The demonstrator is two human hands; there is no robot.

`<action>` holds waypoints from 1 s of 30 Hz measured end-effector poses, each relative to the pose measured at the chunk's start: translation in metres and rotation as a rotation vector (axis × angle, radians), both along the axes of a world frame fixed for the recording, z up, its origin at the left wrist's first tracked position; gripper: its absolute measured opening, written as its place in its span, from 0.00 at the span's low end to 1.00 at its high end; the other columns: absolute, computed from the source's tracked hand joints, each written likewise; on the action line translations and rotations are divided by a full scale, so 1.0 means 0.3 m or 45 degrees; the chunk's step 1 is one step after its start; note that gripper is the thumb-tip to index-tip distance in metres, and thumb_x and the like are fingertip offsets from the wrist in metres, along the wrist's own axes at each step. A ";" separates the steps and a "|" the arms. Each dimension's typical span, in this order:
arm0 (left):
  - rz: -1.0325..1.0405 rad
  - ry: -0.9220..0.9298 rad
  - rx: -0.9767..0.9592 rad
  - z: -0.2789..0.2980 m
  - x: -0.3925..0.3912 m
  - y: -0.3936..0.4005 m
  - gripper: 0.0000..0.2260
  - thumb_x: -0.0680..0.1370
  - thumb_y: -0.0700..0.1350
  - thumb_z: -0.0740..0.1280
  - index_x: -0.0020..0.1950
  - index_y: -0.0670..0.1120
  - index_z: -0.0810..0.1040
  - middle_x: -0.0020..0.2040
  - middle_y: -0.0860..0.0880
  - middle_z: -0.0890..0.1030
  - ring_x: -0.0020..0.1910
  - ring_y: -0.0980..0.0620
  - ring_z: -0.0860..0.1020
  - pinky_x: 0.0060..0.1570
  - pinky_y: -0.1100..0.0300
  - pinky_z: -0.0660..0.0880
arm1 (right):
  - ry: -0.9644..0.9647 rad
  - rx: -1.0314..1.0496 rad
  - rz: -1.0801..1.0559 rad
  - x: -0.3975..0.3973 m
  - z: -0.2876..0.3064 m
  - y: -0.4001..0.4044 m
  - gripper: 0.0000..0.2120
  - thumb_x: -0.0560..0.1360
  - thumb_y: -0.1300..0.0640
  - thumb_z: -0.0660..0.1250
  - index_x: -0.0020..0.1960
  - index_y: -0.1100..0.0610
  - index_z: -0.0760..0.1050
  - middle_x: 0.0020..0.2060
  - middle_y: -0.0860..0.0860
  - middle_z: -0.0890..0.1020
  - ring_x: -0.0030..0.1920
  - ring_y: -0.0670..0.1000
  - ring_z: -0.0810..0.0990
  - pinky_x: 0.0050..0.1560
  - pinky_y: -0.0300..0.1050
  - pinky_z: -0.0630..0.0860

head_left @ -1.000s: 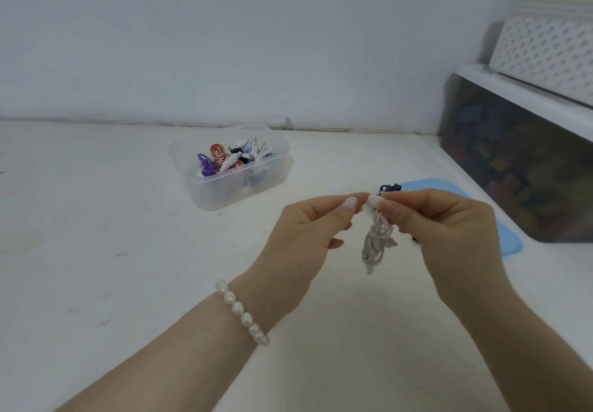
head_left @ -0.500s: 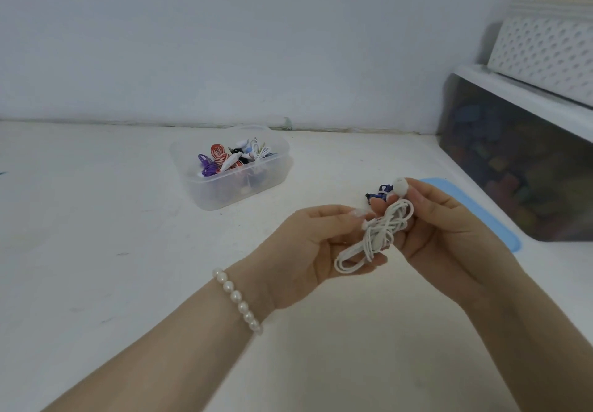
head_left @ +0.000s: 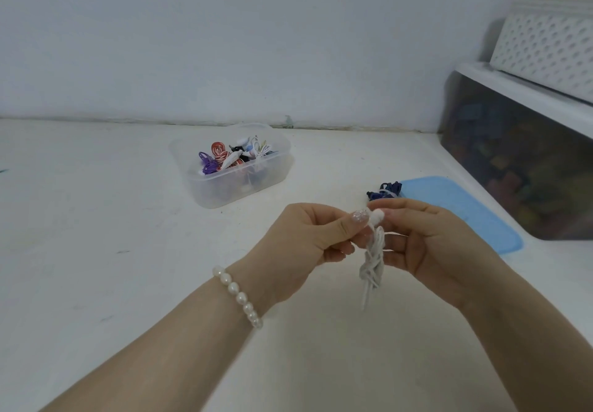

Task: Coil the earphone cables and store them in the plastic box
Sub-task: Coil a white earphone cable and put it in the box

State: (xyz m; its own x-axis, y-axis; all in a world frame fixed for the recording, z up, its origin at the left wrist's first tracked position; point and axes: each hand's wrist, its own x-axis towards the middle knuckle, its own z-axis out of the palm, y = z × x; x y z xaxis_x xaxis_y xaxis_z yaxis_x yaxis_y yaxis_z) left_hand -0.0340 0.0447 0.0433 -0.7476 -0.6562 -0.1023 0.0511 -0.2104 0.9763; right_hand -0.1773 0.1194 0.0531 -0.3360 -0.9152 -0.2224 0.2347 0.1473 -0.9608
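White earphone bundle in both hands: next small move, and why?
Probably carry the white earphone bundle over to the open plastic box and drop it in. It already hangs wound, pinched at the top by the left hand and right hand, and the box already holds other coiled cables.

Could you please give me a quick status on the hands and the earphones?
Left hand and right hand both pinch the white earphones. Cable bundled, hanging. Plastic box open, path unobstructed.
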 end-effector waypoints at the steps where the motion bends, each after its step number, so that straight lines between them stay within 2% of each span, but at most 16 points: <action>1: -0.004 -0.012 0.003 0.000 0.000 0.001 0.10 0.63 0.51 0.68 0.31 0.45 0.83 0.30 0.51 0.81 0.27 0.59 0.73 0.33 0.68 0.71 | 0.053 0.033 -0.026 -0.002 -0.003 -0.001 0.07 0.74 0.63 0.62 0.49 0.62 0.77 0.35 0.58 0.81 0.34 0.55 0.82 0.37 0.49 0.80; 4: 0.004 -0.031 0.029 -0.001 0.000 0.001 0.10 0.69 0.49 0.68 0.32 0.44 0.82 0.30 0.51 0.80 0.27 0.59 0.73 0.31 0.69 0.71 | 0.236 0.030 -0.174 -0.005 -0.016 -0.007 0.08 0.76 0.58 0.62 0.47 0.60 0.79 0.37 0.57 0.81 0.35 0.53 0.81 0.41 0.50 0.80; 7: 0.028 -0.048 0.046 -0.004 -0.001 -0.001 0.10 0.70 0.48 0.67 0.35 0.42 0.82 0.31 0.50 0.81 0.27 0.58 0.73 0.32 0.68 0.71 | 0.473 -0.205 -0.320 0.012 -0.006 -0.003 0.05 0.73 0.58 0.66 0.42 0.55 0.81 0.35 0.51 0.83 0.39 0.47 0.81 0.43 0.42 0.77; 9: 0.044 -0.053 0.042 -0.004 -0.001 -0.001 0.11 0.66 0.51 0.68 0.34 0.43 0.82 0.31 0.50 0.81 0.27 0.58 0.73 0.33 0.66 0.71 | 0.709 -0.386 -0.268 0.032 0.008 0.011 0.02 0.68 0.53 0.71 0.39 0.49 0.82 0.35 0.46 0.84 0.40 0.42 0.81 0.42 0.34 0.74; 12: 0.064 -0.049 0.028 0.000 0.001 -0.003 0.13 0.62 0.53 0.68 0.33 0.43 0.82 0.30 0.49 0.81 0.27 0.57 0.73 0.36 0.64 0.70 | 1.055 -0.453 -0.166 0.047 0.004 0.021 0.07 0.62 0.42 0.75 0.38 0.41 0.82 0.41 0.41 0.82 0.47 0.42 0.79 0.46 0.31 0.72; 15: 0.056 -0.068 0.001 -0.001 0.005 -0.011 0.15 0.63 0.54 0.68 0.35 0.42 0.83 0.30 0.49 0.80 0.29 0.55 0.72 0.37 0.63 0.69 | 1.185 -0.445 -0.118 0.052 -0.006 0.016 0.05 0.63 0.45 0.71 0.40 0.40 0.80 0.43 0.41 0.80 0.47 0.42 0.78 0.47 0.31 0.72; 18: 0.003 -0.087 -0.017 0.004 0.015 -0.023 0.15 0.64 0.53 0.68 0.36 0.42 0.83 0.30 0.49 0.81 0.28 0.56 0.72 0.36 0.63 0.69 | 1.213 -0.489 -0.100 0.049 -0.010 0.017 0.04 0.65 0.49 0.72 0.39 0.42 0.79 0.42 0.40 0.81 0.45 0.41 0.79 0.46 0.29 0.71; 21: 0.003 -0.114 -0.077 0.025 0.041 -0.056 0.11 0.67 0.51 0.68 0.35 0.44 0.83 0.31 0.50 0.82 0.28 0.58 0.75 0.34 0.66 0.71 | 1.079 -0.452 -0.138 0.054 -0.005 0.016 0.02 0.63 0.46 0.70 0.36 0.41 0.80 0.36 0.37 0.82 0.42 0.40 0.80 0.47 0.31 0.72; 24: 0.262 -0.343 -0.435 0.008 0.069 -0.132 0.03 0.71 0.44 0.71 0.38 0.47 0.82 0.32 0.53 0.81 0.30 0.60 0.75 0.36 0.68 0.71 | 0.844 -0.428 -0.226 0.046 -0.008 0.008 0.06 0.61 0.48 0.70 0.36 0.48 0.81 0.35 0.43 0.84 0.40 0.43 0.82 0.49 0.38 0.76; 26: 0.363 -0.552 -0.714 -0.019 0.089 -0.180 0.02 0.70 0.41 0.72 0.39 0.49 0.82 0.33 0.53 0.80 0.30 0.60 0.74 0.37 0.69 0.70 | 0.694 -0.429 -0.273 0.037 -0.009 0.004 0.06 0.64 0.53 0.71 0.38 0.55 0.81 0.35 0.48 0.85 0.38 0.46 0.83 0.46 0.39 0.78; 28: 0.251 -0.692 -0.848 -0.034 0.099 -0.199 0.04 0.69 0.40 0.74 0.40 0.49 0.82 0.35 0.53 0.80 0.28 0.64 0.73 0.34 0.73 0.69 | 0.566 -0.433 -0.291 0.030 -0.008 0.003 0.03 0.67 0.61 0.70 0.39 0.60 0.80 0.32 0.47 0.85 0.35 0.44 0.83 0.38 0.32 0.76; 30: 0.111 -0.777 -0.870 -0.038 0.097 -0.191 0.06 0.67 0.41 0.75 0.40 0.49 0.82 0.34 0.56 0.80 0.25 0.66 0.73 0.32 0.73 0.70 | 0.506 -0.435 -0.303 0.030 -0.008 0.003 0.02 0.69 0.64 0.69 0.40 0.64 0.79 0.29 0.48 0.84 0.31 0.44 0.82 0.34 0.30 0.73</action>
